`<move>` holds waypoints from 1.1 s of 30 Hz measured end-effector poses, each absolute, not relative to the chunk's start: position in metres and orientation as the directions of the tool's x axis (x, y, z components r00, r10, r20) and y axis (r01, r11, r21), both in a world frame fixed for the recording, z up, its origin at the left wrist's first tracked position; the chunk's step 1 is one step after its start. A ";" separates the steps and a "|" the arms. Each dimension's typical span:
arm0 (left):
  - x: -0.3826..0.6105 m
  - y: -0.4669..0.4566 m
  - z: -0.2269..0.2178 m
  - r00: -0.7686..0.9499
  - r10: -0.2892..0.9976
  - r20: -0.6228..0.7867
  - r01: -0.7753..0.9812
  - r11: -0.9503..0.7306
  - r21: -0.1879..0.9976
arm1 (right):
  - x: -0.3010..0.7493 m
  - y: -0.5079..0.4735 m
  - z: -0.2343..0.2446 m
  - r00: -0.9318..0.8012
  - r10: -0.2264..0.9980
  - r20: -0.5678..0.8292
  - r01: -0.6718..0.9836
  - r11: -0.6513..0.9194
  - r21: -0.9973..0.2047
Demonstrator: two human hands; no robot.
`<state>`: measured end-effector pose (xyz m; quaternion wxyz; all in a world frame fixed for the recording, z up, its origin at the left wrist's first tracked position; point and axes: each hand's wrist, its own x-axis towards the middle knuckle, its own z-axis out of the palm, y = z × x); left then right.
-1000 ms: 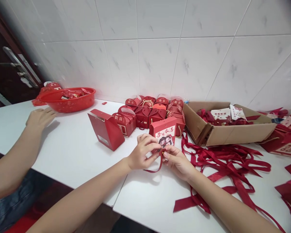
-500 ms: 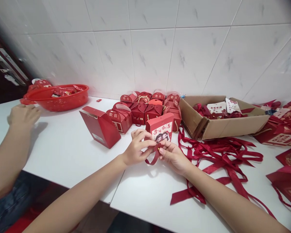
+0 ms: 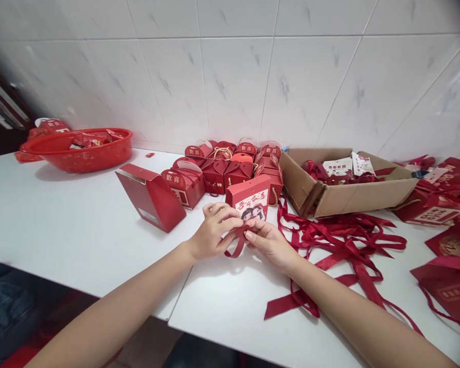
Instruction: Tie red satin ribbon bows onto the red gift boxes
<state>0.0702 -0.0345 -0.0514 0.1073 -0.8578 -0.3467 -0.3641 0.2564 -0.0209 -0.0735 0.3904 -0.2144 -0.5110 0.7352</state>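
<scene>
Both hands meet in front of a red gift box [image 3: 249,198] that stands upright with a printed couple on its white front. My left hand [image 3: 217,231] pinches a dark red ribbon [image 3: 235,247], which hangs in a loop below the fingers. From the other side, my right hand [image 3: 270,244] grips the same ribbon between thumb and fingers, close to a small gold bead [image 3: 246,233]. The fingers partly cover the lower part of the box. Left of my hands stands another red box [image 3: 151,197] with slanted sides.
Several small red boxes [image 3: 214,171] cluster by the wall. A red plastic basket [image 3: 82,153] with packets is at left. A cardboard box [image 3: 362,199] holding cards stands right, loose red ribbons [image 3: 352,250] before it. More red boxes [image 3: 431,212] lie far right.
The other person's arm at the left has gone from view. My hands keep their grip on the ribbon, nearly unmoved; the view has shifted slightly.
</scene>
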 end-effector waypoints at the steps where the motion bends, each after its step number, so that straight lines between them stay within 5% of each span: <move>1: 0.070 -0.035 -0.051 0.506 0.505 0.699 0.673 -0.739 0.047 | 0.256 -0.021 -0.072 -0.610 0.786 0.094 -0.343 -0.155 -0.927; 9: 0.071 -0.040 -0.046 0.591 0.381 0.712 0.642 -0.756 -0.129 | 0.256 -0.026 -0.066 -0.613 0.761 0.212 -0.301 0.023 -0.953; 20: 0.081 -0.047 -0.049 0.399 0.417 0.817 0.684 -0.729 0.038 | 0.253 -0.035 -0.059 -0.530 0.763 0.372 -0.286 0.252 -0.924; 33: 0.084 -0.045 -0.046 0.380 0.446 0.810 0.641 -0.758 0.116 | 0.258 -0.026 -0.053 -0.538 0.763 0.357 -0.284 0.235 -0.930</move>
